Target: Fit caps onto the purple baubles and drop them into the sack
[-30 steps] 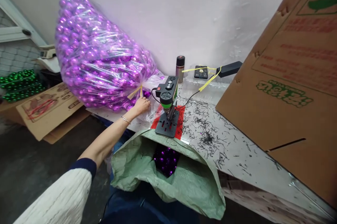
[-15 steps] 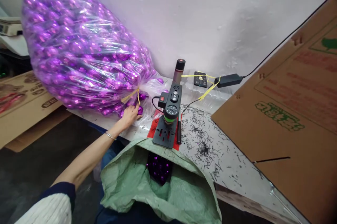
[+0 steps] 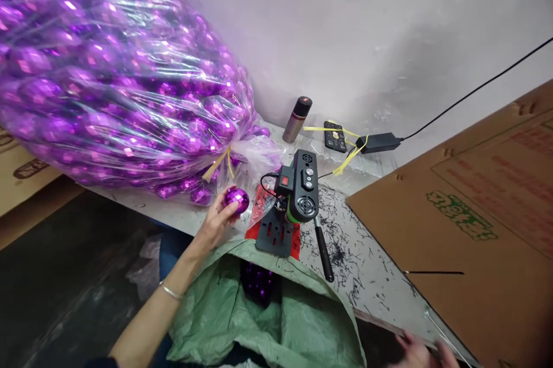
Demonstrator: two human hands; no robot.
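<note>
My left hand (image 3: 216,218) is closed around a shiny purple faceted ball (image 3: 236,201), just in front of the tied neck of a big clear plastic bag (image 3: 129,86) full of similar balls. To the right of that hand stands a small black machine (image 3: 305,186) with a red switch, a slotted base plate (image 3: 273,235) and a black-gripped lever (image 3: 324,253). Below it gapes a green woven sack (image 3: 302,310) with purple balls (image 3: 258,283) inside. My right hand (image 3: 419,352) is at the bottom edge by the table, blurred and partly cut off.
Short black bits (image 3: 341,253) litter the white table. Behind the machine are a bottle with a black cap (image 3: 298,120), a dark phone-like slab (image 3: 334,136), yellow ties (image 3: 352,158) and a corded power adapter (image 3: 380,143). A cardboard box (image 3: 488,195) leans at right.
My left hand has drawn a purple ball away from beside the bag, toward the machine. My right hand has come into view at bottom right. The machine and its lever appear turned.
</note>
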